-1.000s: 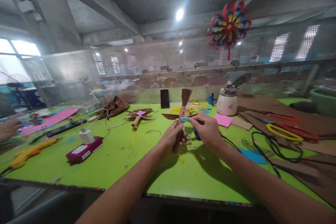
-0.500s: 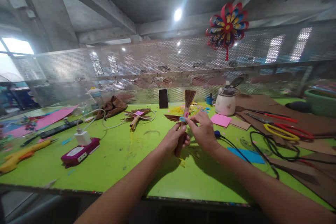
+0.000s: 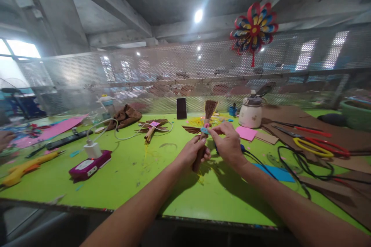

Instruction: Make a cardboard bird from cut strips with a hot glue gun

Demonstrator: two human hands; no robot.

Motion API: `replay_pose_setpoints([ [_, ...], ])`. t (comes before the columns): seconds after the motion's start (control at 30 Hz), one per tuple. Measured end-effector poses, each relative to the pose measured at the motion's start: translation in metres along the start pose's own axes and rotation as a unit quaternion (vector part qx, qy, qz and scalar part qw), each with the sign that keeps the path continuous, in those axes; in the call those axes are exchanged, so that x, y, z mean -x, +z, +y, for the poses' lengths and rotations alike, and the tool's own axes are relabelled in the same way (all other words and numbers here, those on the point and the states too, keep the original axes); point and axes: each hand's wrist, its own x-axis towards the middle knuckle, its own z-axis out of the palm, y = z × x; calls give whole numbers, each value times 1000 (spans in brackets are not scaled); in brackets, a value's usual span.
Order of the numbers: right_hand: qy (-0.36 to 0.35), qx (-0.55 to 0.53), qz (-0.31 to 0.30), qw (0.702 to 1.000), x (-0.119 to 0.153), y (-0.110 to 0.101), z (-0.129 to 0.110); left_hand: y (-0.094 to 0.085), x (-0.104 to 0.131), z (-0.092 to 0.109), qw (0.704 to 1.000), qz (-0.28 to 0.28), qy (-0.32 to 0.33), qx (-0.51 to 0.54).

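Note:
My left hand (image 3: 191, 151) is closed around the rolled lower part of a brown paper bird-like craft (image 3: 210, 114), held upright over the table. The craft has a pleated fan at its top and a pleated wing (image 3: 191, 129) spreading to the left. At its middle sit a small blue paper loop (image 3: 204, 131) and a bit of pink paper. The thumb and fingertips of my right hand (image 3: 230, 144) pinch together at the right edge of the blue loop. A similar brown craft with a pink patch (image 3: 154, 124) lies to the left on the table.
Left are a purple power strip (image 3: 89, 166) with a white charger, a yellow glue gun (image 3: 29, 168) and another person's hand (image 3: 5, 139) at the edge. A phone (image 3: 181, 108) stands behind. Right are a white bottle (image 3: 250, 114), scissors (image 3: 313, 146), black cables and brown card.
My right fingertips have shifted slightly right, showing more of the blue loop. Another person's hand has appeared at the left edge. The whole view has moved a little.

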Motion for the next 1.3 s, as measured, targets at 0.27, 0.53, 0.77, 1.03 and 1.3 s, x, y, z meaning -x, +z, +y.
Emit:
replay_pose_setpoints([
  [0.27,123,-127,-43,983,8,-2,-9,-11,-7,-1,998,34,-2,50],
  [0.53,205,-219,-133,945,22,4,-22,-19,-9,6,988,104,21,111],
  [0.77,241,-199,-146,939,22,8,-6,-17,-3,7,993,77,74,59],
  [1.03,236,-185,-173,938,25,10,-8,-16,-6,3,992,113,48,26],
  [1.3,109,-26,-164,980,2,-5,19,-21,-11,2,985,161,54,6],
])
